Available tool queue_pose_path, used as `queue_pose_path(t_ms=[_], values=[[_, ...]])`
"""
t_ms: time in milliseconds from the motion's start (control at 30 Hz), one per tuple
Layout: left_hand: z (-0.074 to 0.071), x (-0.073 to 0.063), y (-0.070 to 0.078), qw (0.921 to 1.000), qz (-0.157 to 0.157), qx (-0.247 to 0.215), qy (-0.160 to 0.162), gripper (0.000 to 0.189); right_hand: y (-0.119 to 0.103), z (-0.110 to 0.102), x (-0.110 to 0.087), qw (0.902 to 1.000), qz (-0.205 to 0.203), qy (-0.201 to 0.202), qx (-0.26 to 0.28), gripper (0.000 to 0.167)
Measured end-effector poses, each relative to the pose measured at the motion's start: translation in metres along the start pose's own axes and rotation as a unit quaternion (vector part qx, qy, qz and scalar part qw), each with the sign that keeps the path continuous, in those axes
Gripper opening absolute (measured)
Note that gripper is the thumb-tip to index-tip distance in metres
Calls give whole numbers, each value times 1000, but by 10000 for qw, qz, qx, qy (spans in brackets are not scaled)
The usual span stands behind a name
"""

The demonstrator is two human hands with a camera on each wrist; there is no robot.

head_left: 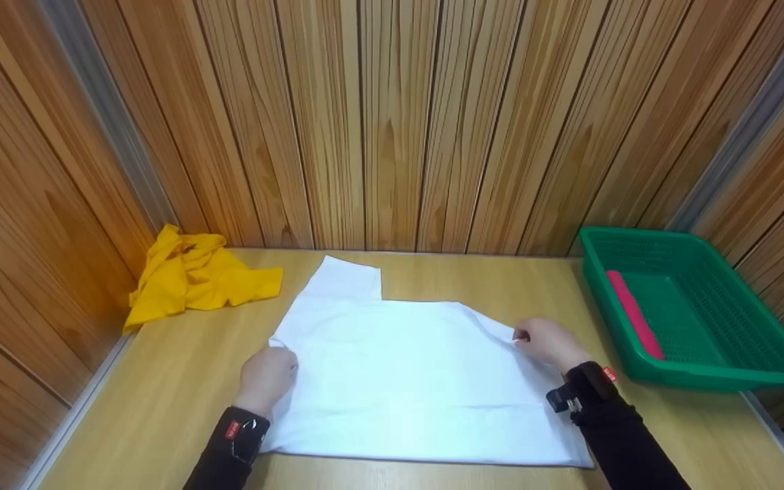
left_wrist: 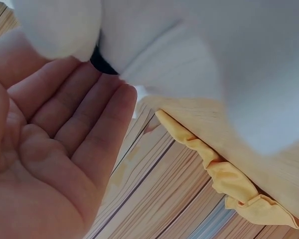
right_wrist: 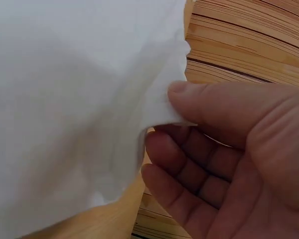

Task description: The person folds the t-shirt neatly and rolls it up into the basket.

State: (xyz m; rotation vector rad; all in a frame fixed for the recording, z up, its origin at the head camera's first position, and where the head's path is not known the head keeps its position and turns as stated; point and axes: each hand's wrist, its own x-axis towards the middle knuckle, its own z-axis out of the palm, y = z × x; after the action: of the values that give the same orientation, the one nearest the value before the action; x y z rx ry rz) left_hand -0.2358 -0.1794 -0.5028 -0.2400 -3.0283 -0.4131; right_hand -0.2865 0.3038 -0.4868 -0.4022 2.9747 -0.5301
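A white shirt (head_left: 399, 374) lies spread on the table, one sleeve-like flap (head_left: 348, 277) pointing away at its upper left. My left hand (head_left: 267, 376) grips its left edge; in the left wrist view, the fingers (left_wrist: 84, 109) reach under the white fabric (left_wrist: 159, 55), which covers their tips, and a small dark patch shows beside them. On the opposite side, my right hand (head_left: 550, 342) pinches the upper right edge. Close up in the right wrist view, the thumb (right_wrist: 199, 102) presses the shirt's edge (right_wrist: 164, 104) from above, with curled fingers below.
A crumpled yellow cloth (head_left: 194, 275) lies at the back left by the wall. To the right stands a green plastic basket (head_left: 698, 376) with a pink-red strip (head_left: 635, 314) along its left side. Wood-panelled walls (head_left: 399, 136) enclose the table (head_left: 181, 381) at the back and sides.
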Motion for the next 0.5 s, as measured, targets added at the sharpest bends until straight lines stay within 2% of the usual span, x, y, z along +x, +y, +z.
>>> queue_pose_path(t_ms=[167, 300, 400, 500], values=[[-1, 3, 1, 9999, 87, 9, -144, 10, 3, 15, -3, 9997, -93, 66, -214, 6], [-6, 11, 0, 9991, 183, 79, -377, 10, 3, 19, -2, 9992, -102, 204, -327, 9], [-14, 21, -1, 9986, 48, -65, -519, 6, 1, 20, -1, 9992, -98, 209, -338, 10], [-22, 34, -4, 9986, -151, -294, -413, 7, -1, 19, 0, 9988, -174, 263, -378, 11]])
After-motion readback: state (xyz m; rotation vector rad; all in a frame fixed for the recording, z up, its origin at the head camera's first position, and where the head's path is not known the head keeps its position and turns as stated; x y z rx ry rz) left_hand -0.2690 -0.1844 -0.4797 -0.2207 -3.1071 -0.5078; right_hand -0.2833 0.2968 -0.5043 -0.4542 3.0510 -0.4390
